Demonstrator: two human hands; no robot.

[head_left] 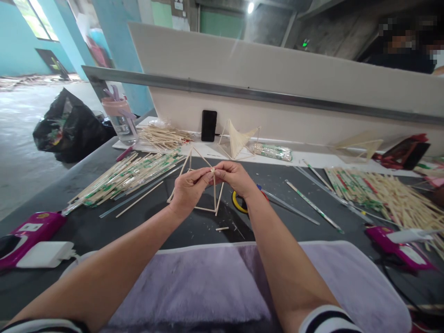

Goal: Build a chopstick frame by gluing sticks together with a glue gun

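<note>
Over the dark tabletop, my left hand and my right hand meet at one upper corner of a small wooden stick frame. Both hands are closed in a pinch there, thumbs and fingertips almost touching. The frame is made of thin bare sticks joined at the corners, and its base rests on the table. My fingers hide part of the joint. Scissors with yellow and blue handles lie just beyond my right wrist. A short cut piece of stick lies in front of the frame.
Wrapped chopsticks lie at left, loose ones at right. Behind stand a phone and a finished stick model. Magenta power strips flank a purple cloth. A water cup stands at back left.
</note>
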